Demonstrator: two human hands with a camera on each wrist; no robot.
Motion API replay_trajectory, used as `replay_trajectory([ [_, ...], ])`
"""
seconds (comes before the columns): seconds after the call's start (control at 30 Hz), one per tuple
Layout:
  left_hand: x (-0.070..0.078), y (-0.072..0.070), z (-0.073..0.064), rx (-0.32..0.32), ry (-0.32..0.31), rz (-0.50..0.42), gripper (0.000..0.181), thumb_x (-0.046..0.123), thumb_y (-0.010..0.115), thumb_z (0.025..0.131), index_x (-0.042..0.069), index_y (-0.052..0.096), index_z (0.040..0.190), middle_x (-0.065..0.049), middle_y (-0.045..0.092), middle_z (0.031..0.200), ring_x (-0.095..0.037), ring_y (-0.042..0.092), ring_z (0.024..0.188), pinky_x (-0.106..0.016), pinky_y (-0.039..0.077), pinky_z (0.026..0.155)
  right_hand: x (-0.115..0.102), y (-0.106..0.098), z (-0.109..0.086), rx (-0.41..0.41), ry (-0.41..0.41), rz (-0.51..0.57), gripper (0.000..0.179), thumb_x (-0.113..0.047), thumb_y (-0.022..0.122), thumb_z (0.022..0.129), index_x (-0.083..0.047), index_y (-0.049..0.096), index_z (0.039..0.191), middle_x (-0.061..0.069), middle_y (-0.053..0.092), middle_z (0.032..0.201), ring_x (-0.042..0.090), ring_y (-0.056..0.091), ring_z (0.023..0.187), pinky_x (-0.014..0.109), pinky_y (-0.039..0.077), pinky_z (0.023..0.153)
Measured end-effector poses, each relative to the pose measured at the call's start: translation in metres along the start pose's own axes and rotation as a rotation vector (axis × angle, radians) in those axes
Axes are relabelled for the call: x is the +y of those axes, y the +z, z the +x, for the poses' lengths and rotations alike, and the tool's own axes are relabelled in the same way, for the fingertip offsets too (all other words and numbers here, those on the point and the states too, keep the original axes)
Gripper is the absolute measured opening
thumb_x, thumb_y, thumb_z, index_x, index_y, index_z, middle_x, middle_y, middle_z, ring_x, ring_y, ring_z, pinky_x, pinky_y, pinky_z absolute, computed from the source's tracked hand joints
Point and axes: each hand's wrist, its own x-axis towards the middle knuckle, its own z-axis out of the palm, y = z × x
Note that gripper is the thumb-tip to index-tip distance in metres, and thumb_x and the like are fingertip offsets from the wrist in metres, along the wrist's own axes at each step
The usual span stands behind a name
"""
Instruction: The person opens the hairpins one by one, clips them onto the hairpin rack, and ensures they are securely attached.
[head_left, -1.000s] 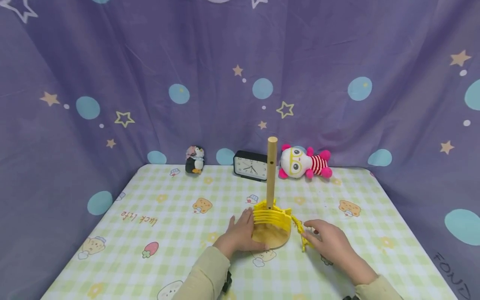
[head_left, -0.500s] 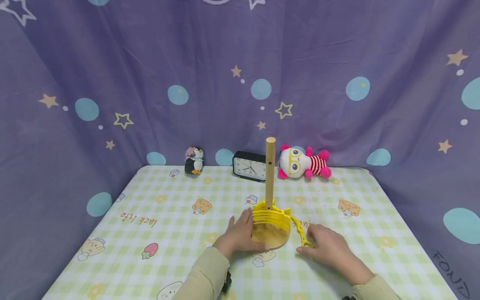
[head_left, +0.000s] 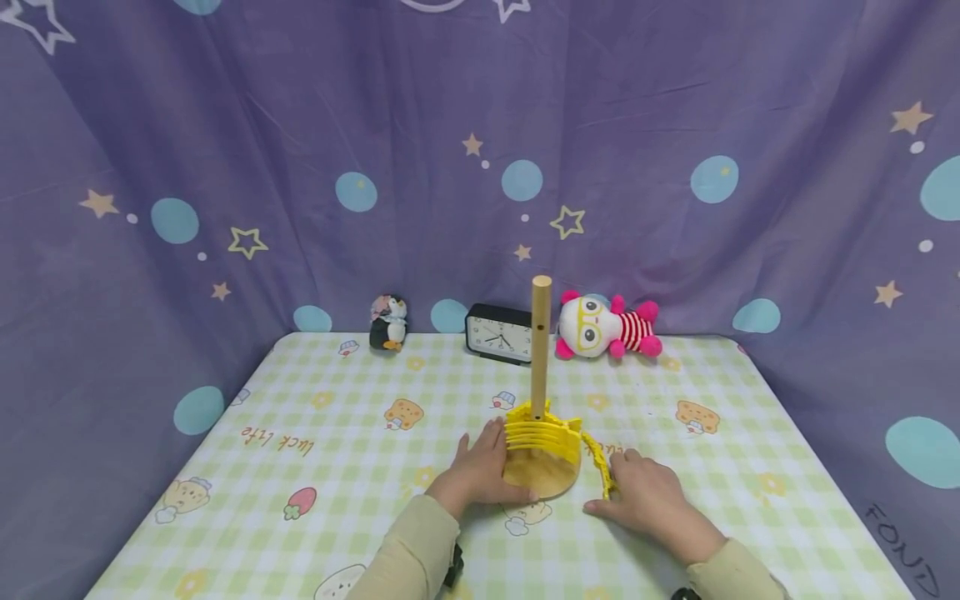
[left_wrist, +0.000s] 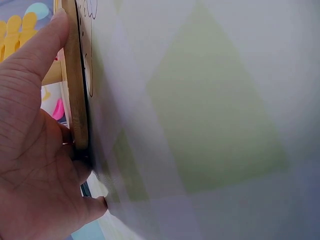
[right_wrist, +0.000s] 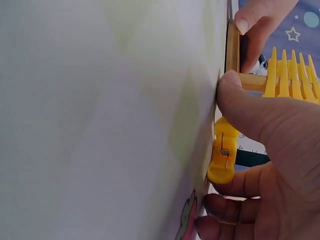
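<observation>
A wooden stand with a round base (head_left: pixel 551 477) and an upright post (head_left: pixel 538 350) stands at the middle front of the table. My left hand (head_left: pixel 480 471) grips the left rim of this base, thumb along the front edge. Around the post's foot sits a yellow slatted plastic piece (head_left: pixel 543 437); its long tines (right_wrist: pixel 290 75) show in the right wrist view. Right of the base lies a second, curved yellow clip (head_left: pixel 597 462), with a small metal spring on its near end (right_wrist: pixel 223 151). My right hand (head_left: pixel 645 492) holds that end between thumb and fingers, down at the tabletop.
At the back edge stand a plush penguin (head_left: pixel 388 322), a black desk clock (head_left: pixel 498 333) partly behind the post, and a white and pink plush toy (head_left: pixel 607 325) lying down. A checked cloth (head_left: pixel 360 483) covers the table; a purple curtain (head_left: pixel 450 100) hangs behind.
My right hand has shifted slightly left and closed in around the near end of the curved yellow clip. My left hand and the stand stay put.
</observation>
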Motion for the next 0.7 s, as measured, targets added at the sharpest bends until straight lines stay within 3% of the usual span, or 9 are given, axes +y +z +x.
replay_trajectory([
  [0.17,0.0,0.0,-0.001,0.0,0.002,-0.007,0.119,0.067,0.071,0.073,0.0,0.017,0.155,-0.012,0.009,0.163,-0.025,0.007,0.149,-0.054,0.006,0.117,0.002,-0.001,-0.001,0.026,-0.011,-0.001,0.056,-0.059,0.075,0.075,-0.008,0.059,0.092,0.002,0.047,0.074,0.019,0.047,0.063,0.039,0.041,0.054],
  [0.37,0.0,0.0,0.0,0.003,0.004,-0.003,0.119,0.067,0.071,0.073,0.0,0.017,0.155,-0.012,0.01,0.163,-0.025,0.008,0.149,-0.054,0.007,0.117,0.008,-0.011,-0.003,0.088,0.059,0.139,0.04,-0.042,0.074,0.084,-0.01,0.051,0.092,0.002,0.046,0.064,0.018,0.043,0.054,0.033,0.034,0.048],
  [0.57,0.0,0.0,0.0,0.008,-0.004,-0.002,0.119,0.067,0.071,0.073,0.001,0.017,0.155,-0.012,0.011,0.163,-0.024,0.009,0.149,-0.054,0.007,0.117,0.017,-0.03,-0.01,0.201,0.038,0.247,0.036,-0.03,0.072,0.089,-0.006,0.055,0.108,0.005,0.065,0.086,0.012,0.054,0.06,0.035,0.046,0.057],
  [0.7,0.0,0.0,0.0,0.009,-0.006,-0.002,0.118,0.066,0.071,0.073,0.001,0.018,0.155,-0.012,0.011,0.163,-0.024,0.009,0.149,-0.054,0.007,0.117,0.022,-0.042,-0.016,0.302,-0.018,0.283,0.037,-0.024,0.071,0.09,-0.005,0.06,0.12,0.009,0.069,0.1,0.009,0.056,0.064,0.033,0.046,0.057],
])
